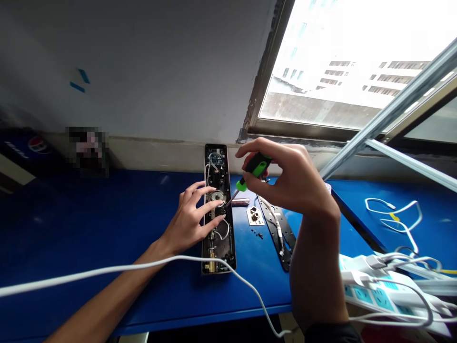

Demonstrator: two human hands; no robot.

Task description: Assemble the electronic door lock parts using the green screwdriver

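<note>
A long, narrow black housing (230, 233) lies on the blue table, its inner parts exposed. A circuit board (216, 159) sits at its far end and a brass-coloured part (211, 266) at the near end. My left hand (194, 214) rests across its middle, fingers spread, fingertips at a round metal part (216, 196). In my right hand (285, 176) is a green and black screwdriver (254, 170), tilted, its shaft pointing down-left into the housing beside my left fingertips. Whether the tip touches a screw is too small to tell.
Right of the housing lie a square metal plate (254, 216), several small screws (257, 234) and a black perforated panel (285, 233). A white cable (171, 259) crosses over my left forearm and the housing's near end. Power strips (371, 295) with plugs sit at right.
</note>
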